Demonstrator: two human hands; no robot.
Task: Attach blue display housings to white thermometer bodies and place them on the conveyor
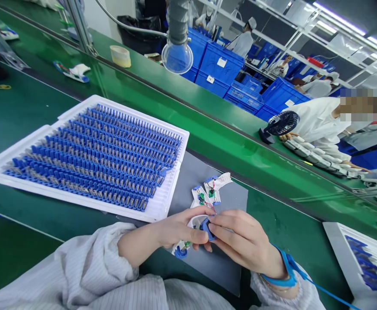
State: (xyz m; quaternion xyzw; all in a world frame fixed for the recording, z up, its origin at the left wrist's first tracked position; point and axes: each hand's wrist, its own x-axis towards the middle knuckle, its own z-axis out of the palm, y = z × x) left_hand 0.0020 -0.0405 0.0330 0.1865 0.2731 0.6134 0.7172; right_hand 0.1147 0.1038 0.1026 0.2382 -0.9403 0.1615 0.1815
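Note:
My left hand is closed around a white plastic housing with a bit of green circuit board and a blue end showing below the palm. The fingers of my right hand pinch a small blue plastic part against that housing; the fingertips hide much of the contact. A blue wrist strap with a cord circles my right wrist. Just beyond my hands, two similar white housings with green boards and thin wires lie on a grey mat.
A white tray packed with rows of blue parts stands at left. Another white tray with blue pieces is at right. Past the green conveyor belt are a tape roll, a black fan, a lamp-like clear hood and a co-worker.

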